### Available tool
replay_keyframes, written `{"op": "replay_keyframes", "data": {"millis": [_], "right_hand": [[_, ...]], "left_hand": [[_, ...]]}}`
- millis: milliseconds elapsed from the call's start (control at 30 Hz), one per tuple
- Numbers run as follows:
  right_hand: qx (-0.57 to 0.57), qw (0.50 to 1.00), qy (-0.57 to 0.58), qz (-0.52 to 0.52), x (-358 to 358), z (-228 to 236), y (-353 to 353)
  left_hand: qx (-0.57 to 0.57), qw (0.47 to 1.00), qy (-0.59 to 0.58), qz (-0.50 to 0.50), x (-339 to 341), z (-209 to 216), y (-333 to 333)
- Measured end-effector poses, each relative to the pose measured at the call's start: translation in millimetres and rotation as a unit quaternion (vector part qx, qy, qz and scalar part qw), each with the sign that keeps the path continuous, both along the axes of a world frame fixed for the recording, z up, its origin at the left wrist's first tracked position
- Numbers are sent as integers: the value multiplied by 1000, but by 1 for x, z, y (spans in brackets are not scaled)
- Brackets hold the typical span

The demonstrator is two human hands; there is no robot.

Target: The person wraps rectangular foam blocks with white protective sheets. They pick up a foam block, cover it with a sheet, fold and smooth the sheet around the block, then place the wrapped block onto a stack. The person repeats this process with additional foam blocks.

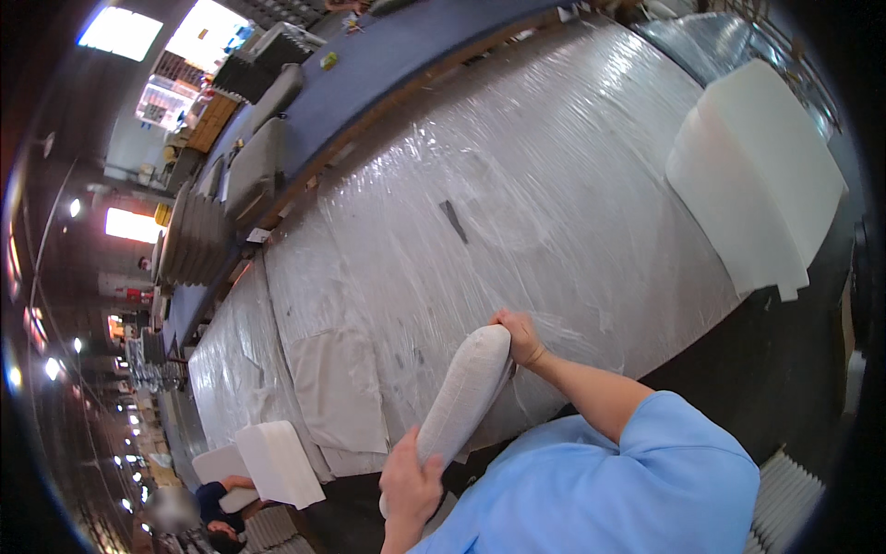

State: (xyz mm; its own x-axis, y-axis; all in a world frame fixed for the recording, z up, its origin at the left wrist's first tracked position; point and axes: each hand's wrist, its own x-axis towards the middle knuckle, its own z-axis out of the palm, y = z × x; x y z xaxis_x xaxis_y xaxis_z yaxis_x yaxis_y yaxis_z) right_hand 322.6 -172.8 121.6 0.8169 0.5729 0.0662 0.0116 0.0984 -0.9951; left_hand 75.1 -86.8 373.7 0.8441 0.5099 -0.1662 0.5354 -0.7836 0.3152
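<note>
With fingers gripping off-white cushion (464, 395), lower ctr of frame: R hand (521, 340) at upper end, L hand (413, 482) near lower; long axis diag., btwn both, neither nearer.

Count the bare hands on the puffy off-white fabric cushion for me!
2: the left hand low on the cushion, the right hand at its upper end. More could be hidden behind it.
</note>
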Motion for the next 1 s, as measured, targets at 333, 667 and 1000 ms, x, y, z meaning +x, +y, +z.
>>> {"op": "replay_keyframes", "data": {"millis": [333, 667, 1000], "right_hand": [[155, 978, 139, -14, -8, 123, -31], [89, 984, -63, -143, -3, 79, -1], [75, 979, -67, -177, -8, 26, 9]], "left_hand": [[-234, 958, 72, -149, 150, -7, -1], [-206, 956, 81, -194, 178, -17, 15], [-99, 945, 122, -286, 200, -15, 6]]}}
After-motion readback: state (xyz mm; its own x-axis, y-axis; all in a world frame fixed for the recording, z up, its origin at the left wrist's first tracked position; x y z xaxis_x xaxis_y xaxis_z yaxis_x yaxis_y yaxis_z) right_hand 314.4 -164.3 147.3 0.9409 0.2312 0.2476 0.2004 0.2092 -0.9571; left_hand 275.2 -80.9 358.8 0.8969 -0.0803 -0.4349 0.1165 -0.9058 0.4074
